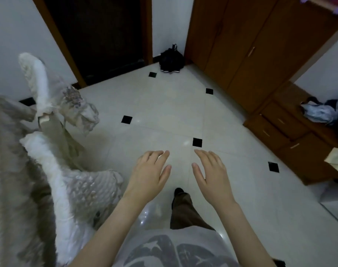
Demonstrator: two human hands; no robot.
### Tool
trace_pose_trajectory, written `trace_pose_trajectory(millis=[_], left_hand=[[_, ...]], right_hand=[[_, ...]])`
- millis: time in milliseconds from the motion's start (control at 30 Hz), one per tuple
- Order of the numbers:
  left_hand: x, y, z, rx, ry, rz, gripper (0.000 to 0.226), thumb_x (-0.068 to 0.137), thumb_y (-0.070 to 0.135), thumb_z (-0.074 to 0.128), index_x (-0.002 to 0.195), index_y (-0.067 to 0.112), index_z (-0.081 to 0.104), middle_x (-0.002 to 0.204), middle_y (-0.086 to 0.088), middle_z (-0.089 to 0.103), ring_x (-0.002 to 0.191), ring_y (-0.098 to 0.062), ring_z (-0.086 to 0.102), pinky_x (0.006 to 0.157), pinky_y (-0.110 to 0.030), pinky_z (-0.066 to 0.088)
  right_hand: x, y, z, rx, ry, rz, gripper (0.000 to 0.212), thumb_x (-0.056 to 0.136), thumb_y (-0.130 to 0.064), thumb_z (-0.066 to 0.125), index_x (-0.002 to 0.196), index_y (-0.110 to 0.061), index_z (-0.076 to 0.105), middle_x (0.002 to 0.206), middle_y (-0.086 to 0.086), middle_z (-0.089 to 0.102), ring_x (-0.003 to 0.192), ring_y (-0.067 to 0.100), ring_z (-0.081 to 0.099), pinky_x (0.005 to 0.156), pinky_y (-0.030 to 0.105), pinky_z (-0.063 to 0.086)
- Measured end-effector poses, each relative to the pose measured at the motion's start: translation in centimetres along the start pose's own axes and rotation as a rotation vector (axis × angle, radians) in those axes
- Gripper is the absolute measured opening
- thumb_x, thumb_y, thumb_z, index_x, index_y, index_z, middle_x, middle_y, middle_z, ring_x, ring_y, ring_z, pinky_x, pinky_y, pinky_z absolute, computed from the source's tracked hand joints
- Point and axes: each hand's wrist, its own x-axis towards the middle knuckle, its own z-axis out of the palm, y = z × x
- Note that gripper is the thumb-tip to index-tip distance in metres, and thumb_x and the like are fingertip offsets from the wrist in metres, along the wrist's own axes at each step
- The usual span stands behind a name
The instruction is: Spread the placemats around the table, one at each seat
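My left hand (151,174) and my right hand (211,173) are held out in front of me, palms down, fingers spread, over the white tiled floor (164,112). Neither hand holds anything. No placemat shows in this view. At the left edge stand two chairs in pale fabric covers (48,155), and past them a grey cloth-covered table edge (6,132) shows in part. My leg and dark shoe (178,191) are below the hands.
A dark open doorway (98,35) is ahead left. A black bag (171,58) sits in the far corner. A brown wooden wardrobe (251,45) and drawer unit (291,135) with clothes on it (322,112) line the right side.
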Motion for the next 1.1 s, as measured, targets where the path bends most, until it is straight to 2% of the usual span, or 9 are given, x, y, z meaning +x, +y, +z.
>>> trace_pose_trajectory(millis=[167, 267, 500, 733, 1100], left_hand=[[10.1, -0.7, -1.6, 0.064, 0.077, -0.144, 0.043, 0.096, 0.030, 0.044, 0.136, 0.013, 0.047, 0.130, -0.005, 0.058, 0.117, -0.026, 0.051, 0.100, -0.040, 0.042], [14.8, -1.6, -3.7, 0.074, 0.164, -0.226, 0.042, 0.095, 0.029, 0.047, 0.133, 0.011, 0.050, 0.126, -0.005, 0.060, 0.114, -0.027, 0.054, 0.095, -0.041, 0.046], [21.7, -6.7, -6.0, 0.090, 0.269, -0.404, 0.044, 0.095, 0.033, 0.044, 0.131, 0.011, 0.052, 0.124, -0.005, 0.062, 0.114, -0.025, 0.056, 0.093, -0.038, 0.047], [27.4, -18.2, -6.8, 0.089, 0.238, -0.531, 0.045, 0.096, 0.032, 0.043, 0.135, 0.010, 0.048, 0.127, -0.007, 0.060, 0.118, -0.027, 0.052, 0.097, -0.039, 0.044], [37.8, -37.6, -19.0, 0.160, 0.356, -0.581, 0.046, 0.097, 0.035, 0.038, 0.137, 0.014, 0.044, 0.134, -0.004, 0.055, 0.122, -0.023, 0.047, 0.101, -0.038, 0.042]], right_hand=[[13.3, 2.2, -2.9, 0.021, -0.035, -0.127, 0.046, 0.097, -0.043, 0.035, 0.137, -0.022, 0.044, 0.138, -0.002, 0.051, 0.129, 0.019, 0.042, 0.110, 0.040, 0.035], [20.1, 2.0, -4.0, 0.014, -0.074, -0.227, 0.045, 0.097, -0.041, 0.035, 0.137, -0.022, 0.044, 0.138, -0.002, 0.052, 0.129, 0.019, 0.043, 0.110, 0.041, 0.036], [32.5, -2.3, -1.6, 0.064, -0.179, -0.414, 0.041, 0.099, -0.031, 0.042, 0.136, -0.015, 0.046, 0.134, 0.004, 0.054, 0.126, 0.024, 0.045, 0.107, 0.045, 0.037], [44.2, -10.3, 5.8, 0.039, -0.270, -0.520, 0.044, 0.099, -0.033, 0.039, 0.138, -0.016, 0.043, 0.138, 0.004, 0.052, 0.130, 0.023, 0.042, 0.109, 0.045, 0.035], [61.4, -27.1, 11.2, 0.043, -0.196, -0.640, 0.043, 0.098, -0.034, 0.040, 0.137, -0.017, 0.043, 0.135, 0.003, 0.053, 0.126, 0.022, 0.045, 0.109, 0.043, 0.037]])
